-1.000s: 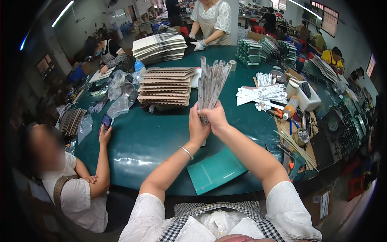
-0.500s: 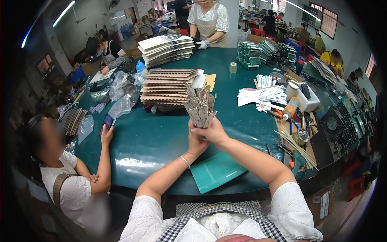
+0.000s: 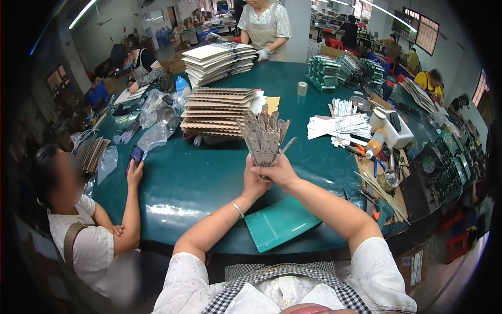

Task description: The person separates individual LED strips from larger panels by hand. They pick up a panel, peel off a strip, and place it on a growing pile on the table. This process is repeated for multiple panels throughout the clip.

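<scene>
Above table (image 3: 172,172), hands (image 3: 281,171) gripping strips (image 3: 263,140), illegibly marked

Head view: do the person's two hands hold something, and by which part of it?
Yes: the left hand and right hand together grip a fanned bundle of thin, flat, grey-brown strips near its lower end.

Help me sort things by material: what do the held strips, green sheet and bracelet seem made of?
Strips: perhaps card, thin wood or plastic; their mottled, dull grey-brown faces leave it open. Green sheet: probably plastic, smooth and faintly glossy, given its soft sheen. Bracelet: likely polished metal, judging by its silvery shine.
</scene>
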`<state>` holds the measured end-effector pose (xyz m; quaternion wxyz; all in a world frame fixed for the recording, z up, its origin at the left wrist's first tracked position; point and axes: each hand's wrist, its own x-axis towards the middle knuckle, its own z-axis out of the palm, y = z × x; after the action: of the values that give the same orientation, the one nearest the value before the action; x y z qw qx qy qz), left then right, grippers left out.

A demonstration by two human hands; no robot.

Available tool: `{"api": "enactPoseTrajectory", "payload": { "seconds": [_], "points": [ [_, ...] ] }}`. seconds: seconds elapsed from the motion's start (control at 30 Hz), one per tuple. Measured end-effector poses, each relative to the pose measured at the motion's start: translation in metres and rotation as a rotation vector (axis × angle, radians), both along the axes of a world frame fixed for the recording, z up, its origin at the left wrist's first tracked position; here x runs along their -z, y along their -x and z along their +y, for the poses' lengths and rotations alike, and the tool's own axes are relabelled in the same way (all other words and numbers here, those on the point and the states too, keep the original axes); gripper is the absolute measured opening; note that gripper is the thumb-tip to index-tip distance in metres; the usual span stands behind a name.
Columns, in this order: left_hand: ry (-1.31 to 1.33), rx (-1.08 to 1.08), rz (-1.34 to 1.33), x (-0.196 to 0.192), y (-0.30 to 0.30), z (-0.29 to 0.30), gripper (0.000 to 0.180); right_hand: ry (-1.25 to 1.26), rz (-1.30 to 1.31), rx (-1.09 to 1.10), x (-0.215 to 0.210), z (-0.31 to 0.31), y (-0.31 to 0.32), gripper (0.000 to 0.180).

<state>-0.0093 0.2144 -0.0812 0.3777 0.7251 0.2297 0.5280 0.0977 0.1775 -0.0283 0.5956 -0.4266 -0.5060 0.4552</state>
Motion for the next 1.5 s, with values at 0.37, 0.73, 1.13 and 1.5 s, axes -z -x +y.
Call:
{"api": "enactPoseTrajectory", "payload": {
  "seconds": [0.37, 0.73, 1.13, 1.5],
  "points": [
    [0.740, 0.220, -0.404, -0.019, -0.016, 0.017, 0.035, 0.071, -0.555, 0.141, -0.037, 0.012, -0.008, 0.116],
    [0.878, 0.439, -0.268, -0.075, -0.091, -0.004, 0.021, 0.425, -0.002, 0.017, -0.028, -0.068, -0.075, 0.049],
    [0.608, 0.922, 0.349, -0.043, -0.190, 0.060, 0.052, 0.422, 0.274, 0.552, -0.015, -0.047, -0.168, 0.027],
    [0.163, 0.322, 0.454, 0.069, -0.254, 0.103, 0.058, 0.776, -0.617, 1.086, 0.045, 0.016, -0.210, 0.038]
  ]
}}
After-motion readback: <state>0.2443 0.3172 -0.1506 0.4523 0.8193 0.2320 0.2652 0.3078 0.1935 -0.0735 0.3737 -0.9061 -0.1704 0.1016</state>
